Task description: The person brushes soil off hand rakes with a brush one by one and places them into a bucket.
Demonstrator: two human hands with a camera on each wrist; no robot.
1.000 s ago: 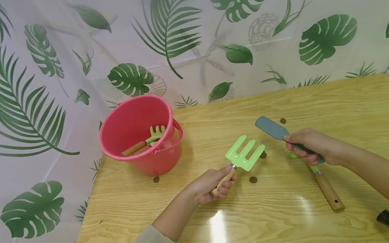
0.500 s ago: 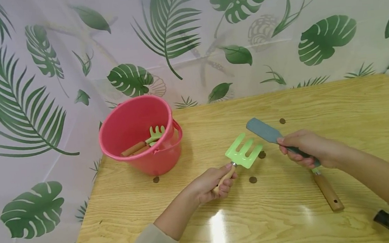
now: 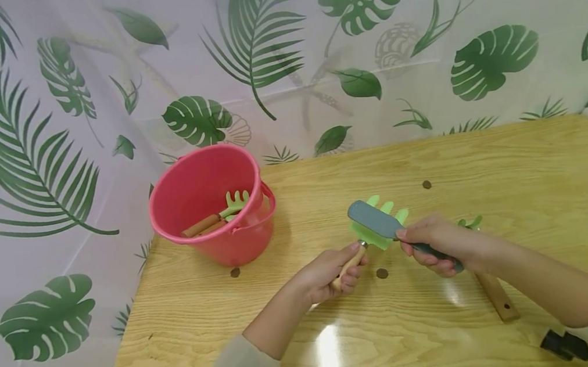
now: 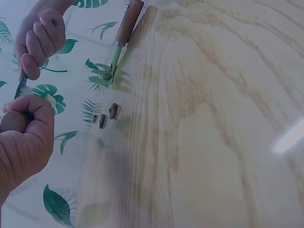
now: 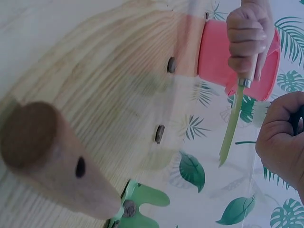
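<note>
My left hand (image 3: 336, 276) grips the wooden handle of a light green garden fork (image 3: 381, 241), its tines pointing up and away above the table. My right hand (image 3: 438, 246) holds a grey flat-headed brush (image 3: 373, 218) by its dark handle. Pale bristles (image 5: 260, 113) show under the head in the right wrist view. From the head view, the brush covers much of the fork's head; whether they touch I cannot tell. A second green fork (image 5: 147, 204) with a wooden handle (image 3: 499, 299) lies on the table, partly hidden beneath my right forearm.
A pink bucket (image 3: 207, 156) stands at the table's left, with wooden-handled green tools (image 3: 235, 202) inside. Several dark brown bits lie scattered, among them one bit (image 3: 427, 184) toward the back. A leaf-patterned sheet (image 3: 283, 62) hangs behind the wooden table (image 3: 535, 185).
My right hand has moved left with the brush, bringing its head over the fork. The left hand has shifted slightly right, still gripping the fork.
</note>
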